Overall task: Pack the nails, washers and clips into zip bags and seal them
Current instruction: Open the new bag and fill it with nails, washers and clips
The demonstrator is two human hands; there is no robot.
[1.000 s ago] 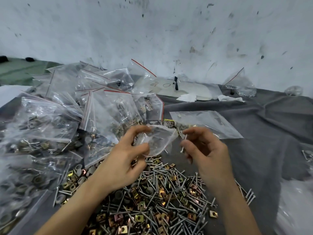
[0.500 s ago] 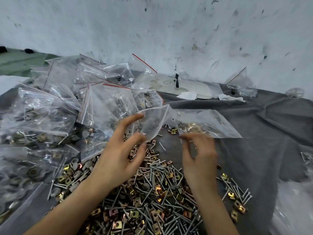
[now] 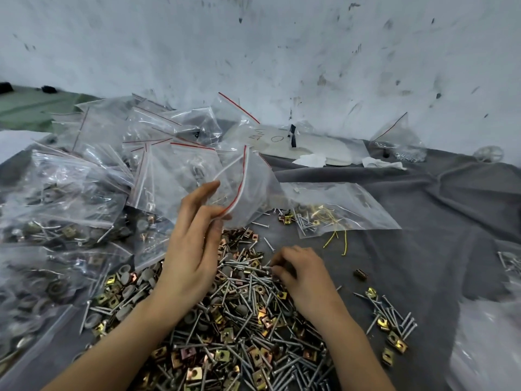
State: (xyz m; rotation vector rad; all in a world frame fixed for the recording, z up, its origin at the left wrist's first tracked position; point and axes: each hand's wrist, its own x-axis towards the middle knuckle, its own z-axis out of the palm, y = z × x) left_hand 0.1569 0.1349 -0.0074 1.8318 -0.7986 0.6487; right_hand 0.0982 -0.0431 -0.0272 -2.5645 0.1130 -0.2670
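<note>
My left hand (image 3: 194,244) pinches the mouth of a clear zip bag (image 3: 248,190) with a red strip and holds it open above the heap. Nothing shows inside this bag. Low on the heap of loose nails, grey washers and brass clips (image 3: 239,328), my right hand (image 3: 301,269) has its fingertips closed around a few nails. A second clear bag (image 3: 338,204) lies flat on the grey cloth behind my right hand, with a few nails and clips in it.
A big pile of filled zip bags (image 3: 84,193) covers the left side. The grey cloth (image 3: 437,221) spreads to the right, with a small scatter of nails and clips (image 3: 392,323). White paper (image 3: 310,148) and another bag (image 3: 400,139) lie by the stained wall.
My right hand has dropped from the bag's mouth down onto the heap and closed on nails. My left hand has lifted the bag higher, and its mouth now hangs open.
</note>
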